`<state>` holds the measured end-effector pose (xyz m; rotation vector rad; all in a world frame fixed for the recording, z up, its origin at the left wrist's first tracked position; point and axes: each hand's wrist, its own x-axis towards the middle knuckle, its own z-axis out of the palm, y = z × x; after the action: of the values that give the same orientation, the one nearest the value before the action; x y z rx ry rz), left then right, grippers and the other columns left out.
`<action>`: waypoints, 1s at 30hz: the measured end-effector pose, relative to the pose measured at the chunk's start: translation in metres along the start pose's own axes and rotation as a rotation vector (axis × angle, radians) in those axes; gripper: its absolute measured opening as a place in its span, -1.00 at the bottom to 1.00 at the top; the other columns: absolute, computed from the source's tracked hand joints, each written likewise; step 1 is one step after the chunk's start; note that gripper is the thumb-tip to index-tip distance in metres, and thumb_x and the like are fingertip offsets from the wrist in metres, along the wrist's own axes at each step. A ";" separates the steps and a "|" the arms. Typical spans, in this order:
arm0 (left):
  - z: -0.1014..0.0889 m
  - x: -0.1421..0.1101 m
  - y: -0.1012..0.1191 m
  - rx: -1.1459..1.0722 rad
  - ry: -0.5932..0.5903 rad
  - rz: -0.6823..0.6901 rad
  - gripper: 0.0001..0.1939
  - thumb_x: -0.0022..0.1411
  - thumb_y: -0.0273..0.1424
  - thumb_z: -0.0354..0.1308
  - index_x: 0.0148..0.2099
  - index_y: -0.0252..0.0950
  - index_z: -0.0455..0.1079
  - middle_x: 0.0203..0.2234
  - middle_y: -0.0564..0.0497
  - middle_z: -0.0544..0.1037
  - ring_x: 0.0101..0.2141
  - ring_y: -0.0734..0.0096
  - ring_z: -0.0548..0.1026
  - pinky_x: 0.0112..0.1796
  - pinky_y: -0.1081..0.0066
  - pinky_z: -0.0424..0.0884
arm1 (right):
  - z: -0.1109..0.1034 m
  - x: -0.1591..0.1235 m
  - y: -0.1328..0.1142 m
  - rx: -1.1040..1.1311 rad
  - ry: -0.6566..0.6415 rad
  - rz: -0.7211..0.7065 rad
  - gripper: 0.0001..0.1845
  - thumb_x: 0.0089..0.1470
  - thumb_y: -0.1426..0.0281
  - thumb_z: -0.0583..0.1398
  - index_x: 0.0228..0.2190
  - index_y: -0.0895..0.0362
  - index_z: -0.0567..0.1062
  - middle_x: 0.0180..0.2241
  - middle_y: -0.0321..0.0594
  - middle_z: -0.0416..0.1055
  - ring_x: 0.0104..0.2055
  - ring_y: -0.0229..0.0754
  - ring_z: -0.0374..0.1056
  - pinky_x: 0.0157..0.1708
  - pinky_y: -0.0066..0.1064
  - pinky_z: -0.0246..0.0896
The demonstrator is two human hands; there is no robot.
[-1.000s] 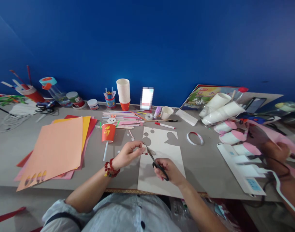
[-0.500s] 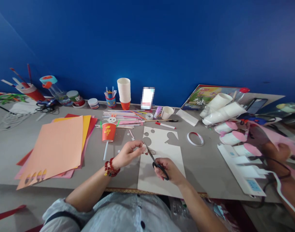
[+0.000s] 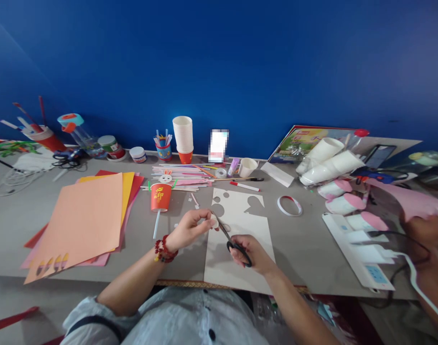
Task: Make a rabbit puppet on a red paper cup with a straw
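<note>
Grey table (image 3: pixel 301 249); left hand (image 3: pixel 190 230) pinching white paper piece (image 3: pixel 215 222); right hand (image 3: pixel 251 251) curled round scissors (image 3: pixel 224 232)

Orange, yellow, red and pink paper sheets (image 3: pixel 82 211) overlap on the left, a white power strip (image 3: pixel 357 251) lies on the right, and a blue wall (image 3: pixel 219 62) rises at the far side.

Red cup (image 3: pixel 160 198): yellow Chinese characters, lower one looks like 印. Picture book (image 3: pixel 305 143) cover and jar (image 3: pixel 138 155) label: print too small or blurred to read.
</note>
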<state>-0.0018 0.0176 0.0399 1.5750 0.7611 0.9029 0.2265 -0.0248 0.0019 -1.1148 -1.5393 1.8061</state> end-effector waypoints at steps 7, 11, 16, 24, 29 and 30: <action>0.000 0.000 0.000 0.039 0.025 -0.013 -0.65 0.36 -0.19 0.06 -0.37 -0.35 0.39 -0.42 -0.04 0.57 -0.37 0.40 0.45 -0.27 0.45 0.31 | -0.003 0.000 0.007 -0.001 0.003 -0.014 -0.41 -0.06 -0.14 0.26 -0.57 0.12 0.28 -0.72 -0.46 0.13 -0.70 -0.41 0.03 -0.68 -0.52 -0.09; 0.000 -0.001 -0.002 0.109 0.057 -0.023 -0.66 0.35 -0.20 0.06 -0.38 -0.33 0.34 -0.43 -0.01 0.53 -0.37 0.42 0.41 -0.28 0.46 0.28 | -0.003 0.000 0.009 -0.003 0.018 -0.010 -0.41 -0.06 -0.14 0.27 -0.57 0.12 0.28 -0.71 -0.46 0.14 -0.70 -0.42 0.03 -0.68 -0.52 -0.09; -0.002 0.002 -0.002 0.211 0.088 0.034 -0.67 0.35 -0.17 0.05 -0.38 -0.30 0.32 -0.33 -0.04 0.48 -0.28 0.37 0.41 -0.19 0.42 0.30 | -0.001 -0.001 0.007 -0.003 0.060 0.014 -0.41 -0.08 -0.13 0.28 -0.58 0.11 0.25 -0.71 -0.46 0.14 -0.69 -0.43 -0.02 -0.68 -0.52 -0.13; 0.009 0.002 -0.005 0.095 0.188 0.054 -0.72 0.37 -0.19 0.05 -0.28 -0.30 0.38 -0.09 -0.13 0.41 -0.08 0.27 0.39 -0.03 0.36 0.28 | 0.006 0.003 0.001 -0.024 0.095 -0.010 -0.43 -0.04 -0.10 0.26 -0.59 0.09 0.22 -0.72 -0.44 0.16 -0.70 -0.41 0.04 -0.66 -0.50 -0.14; 0.013 0.001 -0.007 0.084 0.190 0.042 -0.68 0.37 -0.17 0.03 -0.32 -0.30 0.34 -0.16 -0.11 0.44 -0.14 0.29 0.40 -0.06 0.34 0.29 | 0.011 0.005 -0.001 0.008 0.103 0.024 -0.47 -0.05 -0.04 0.28 -0.60 0.09 0.22 -0.73 -0.43 0.20 -0.70 -0.39 0.08 -0.65 -0.50 -0.10; 0.012 0.001 -0.007 0.095 0.172 0.051 -0.68 0.37 -0.17 0.03 -0.34 -0.30 0.33 -0.17 -0.11 0.44 -0.14 0.28 0.40 -0.04 0.33 0.29 | 0.012 0.005 -0.001 0.028 0.099 0.030 -0.48 -0.06 -0.03 0.29 -0.60 0.09 0.22 -0.72 -0.43 0.21 -0.70 -0.39 0.09 -0.65 -0.50 -0.09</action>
<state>0.0092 0.0132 0.0324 1.6201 0.9003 1.0628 0.2139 -0.0267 0.0019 -1.2011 -1.4430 1.7587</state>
